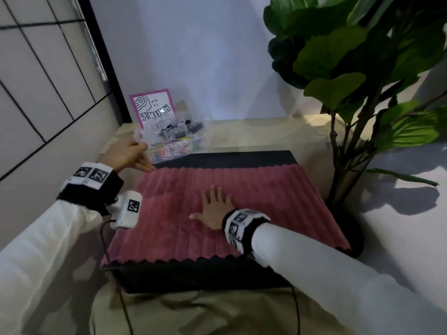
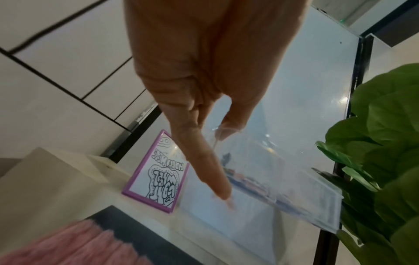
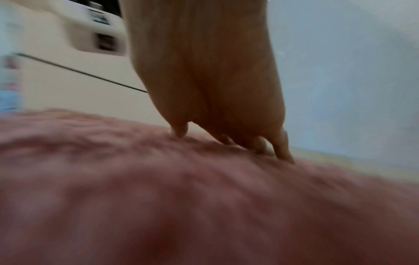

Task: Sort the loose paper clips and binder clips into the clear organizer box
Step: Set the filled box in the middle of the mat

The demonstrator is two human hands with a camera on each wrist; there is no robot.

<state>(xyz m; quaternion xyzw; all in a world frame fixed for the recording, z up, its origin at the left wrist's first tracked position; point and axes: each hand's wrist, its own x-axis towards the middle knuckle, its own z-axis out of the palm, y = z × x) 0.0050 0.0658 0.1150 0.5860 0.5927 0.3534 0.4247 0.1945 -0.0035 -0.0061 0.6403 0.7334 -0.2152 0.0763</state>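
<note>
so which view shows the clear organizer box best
The head view: the whole clear organizer box shows, with colourful clips inside, by the left hand. The left wrist view shows only blurred clear walls at the fingers. The right wrist view does not clearly show it.

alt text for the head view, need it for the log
A person's left hand touches the corner of a clear organizer box holding colourful clips, while the right hand lies flat, fingers spread, on a pink ribbed mat. A purple-framed drawing leans behind the box; a leafy plant stands at right.
</note>
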